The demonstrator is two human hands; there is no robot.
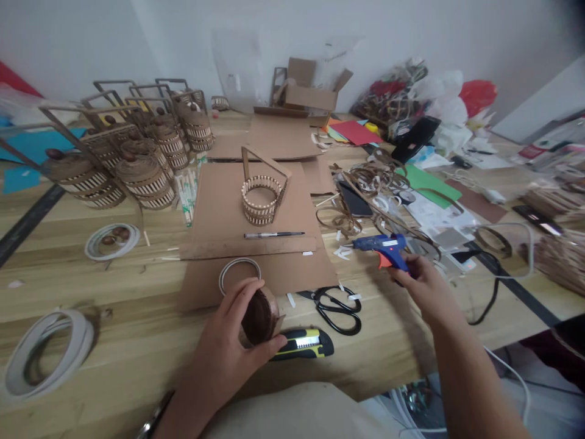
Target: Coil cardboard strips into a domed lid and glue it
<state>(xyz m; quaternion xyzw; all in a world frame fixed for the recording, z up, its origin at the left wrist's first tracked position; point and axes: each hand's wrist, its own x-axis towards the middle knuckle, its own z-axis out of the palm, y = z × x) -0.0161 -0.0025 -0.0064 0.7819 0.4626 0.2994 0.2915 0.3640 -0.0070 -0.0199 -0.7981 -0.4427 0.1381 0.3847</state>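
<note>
My left hand [235, 335] is closed around a small brown round piece [260, 316], which looks like a coiled strip; a short loose end sticks out near the thumb. Just beyond the fingers lies a thin white ring [240, 262] on the cardboard [283, 274]. A yellow and black utility knife [311, 343] rests by my left thumb. My right hand [423, 283] grips the handle of a blue glue gun [386, 244] with an orange trigger, its nozzle pointing left. Black-handled scissors [339, 311] lie between my hands. A small slatted basket with an angular handle [261, 198] stands on the cardboard.
Several lidded baskets with tall handles [146, 174] crowd the back left. A pen [274, 234] lies before the single basket. White strip rolls [48, 353] sit at left. Loose brown strips [365, 177], a phone [354, 198] and papers clutter the right. A cardboard box [311, 94] stands behind.
</note>
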